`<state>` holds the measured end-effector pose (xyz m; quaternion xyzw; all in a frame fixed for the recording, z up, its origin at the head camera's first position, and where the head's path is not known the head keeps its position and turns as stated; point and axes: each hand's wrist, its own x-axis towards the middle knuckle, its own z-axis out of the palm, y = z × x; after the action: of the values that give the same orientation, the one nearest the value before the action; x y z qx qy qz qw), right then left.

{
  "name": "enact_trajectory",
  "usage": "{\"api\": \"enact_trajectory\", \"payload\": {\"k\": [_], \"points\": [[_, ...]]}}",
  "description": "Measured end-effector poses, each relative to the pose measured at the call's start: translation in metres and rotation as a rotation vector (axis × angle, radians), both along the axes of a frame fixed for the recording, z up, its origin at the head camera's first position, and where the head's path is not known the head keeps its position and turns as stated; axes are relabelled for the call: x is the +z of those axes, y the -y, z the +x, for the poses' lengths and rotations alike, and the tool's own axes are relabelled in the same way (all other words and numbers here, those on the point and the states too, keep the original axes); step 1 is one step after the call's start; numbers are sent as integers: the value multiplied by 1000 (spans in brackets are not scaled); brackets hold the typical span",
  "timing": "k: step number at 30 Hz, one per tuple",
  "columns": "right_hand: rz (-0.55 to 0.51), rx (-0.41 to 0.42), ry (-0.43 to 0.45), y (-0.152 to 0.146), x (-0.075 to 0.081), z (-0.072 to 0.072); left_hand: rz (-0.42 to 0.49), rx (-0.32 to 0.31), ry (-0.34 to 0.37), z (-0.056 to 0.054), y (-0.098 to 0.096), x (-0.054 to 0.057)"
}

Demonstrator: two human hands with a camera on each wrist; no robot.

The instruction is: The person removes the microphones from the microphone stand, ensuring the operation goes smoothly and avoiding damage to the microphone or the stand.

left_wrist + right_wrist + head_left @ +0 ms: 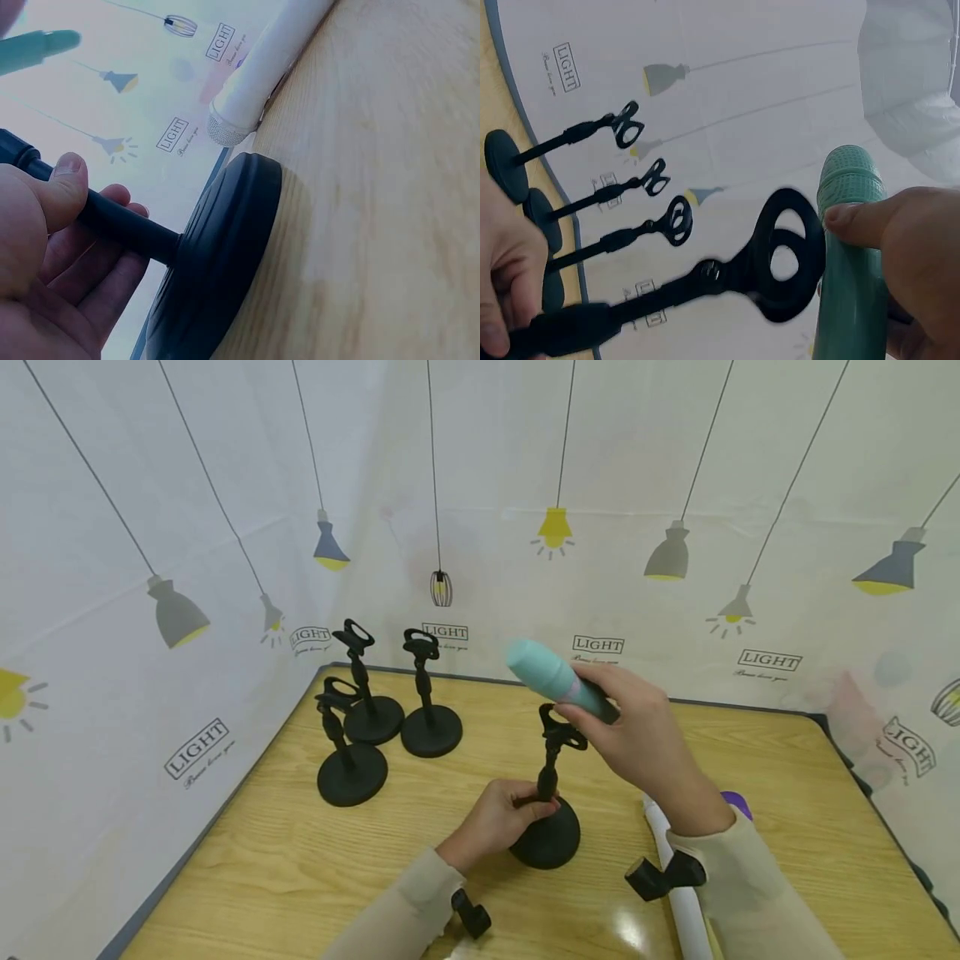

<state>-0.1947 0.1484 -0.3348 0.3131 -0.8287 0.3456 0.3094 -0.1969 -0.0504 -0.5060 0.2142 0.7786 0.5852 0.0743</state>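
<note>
A teal microphone (542, 668) is gripped in my right hand (645, 727), its rounded head pointing up and left in the head view. Just below it is the open clip (784, 259) of a black microphone stand (549, 835). My left hand (498, 822) holds that stand by its pole, fingers and thumb around it low above the round base (217, 255). In the right wrist view the microphone's body runs beside the clip; whether they touch I cannot tell. The stand's base is on the wooden table, slightly tilted or flat, hard to judge.
Three more black microphone stands (352, 775) are grouped at the back left of the table (270, 860). A white microphone (259, 75) lies on the right, partly under my right forearm, with a purple object (738, 802) beside it. Printed curtains enclose the table's back and sides.
</note>
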Motion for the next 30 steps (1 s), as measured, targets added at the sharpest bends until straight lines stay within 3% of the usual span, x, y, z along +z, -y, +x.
{"api": "enact_trajectory", "payload": {"k": [8, 22, 30], "points": [[-12, -95, 81, -27, -21, 4, 3, -9, -1, -1, 0, -1], [95, -315, 334, -83, -57, 6, 11, -16, -48, -3, -1, -4], [119, -448, 465, -128, -89, 17, 6, -22, -44, -3, 0, -4]]}}
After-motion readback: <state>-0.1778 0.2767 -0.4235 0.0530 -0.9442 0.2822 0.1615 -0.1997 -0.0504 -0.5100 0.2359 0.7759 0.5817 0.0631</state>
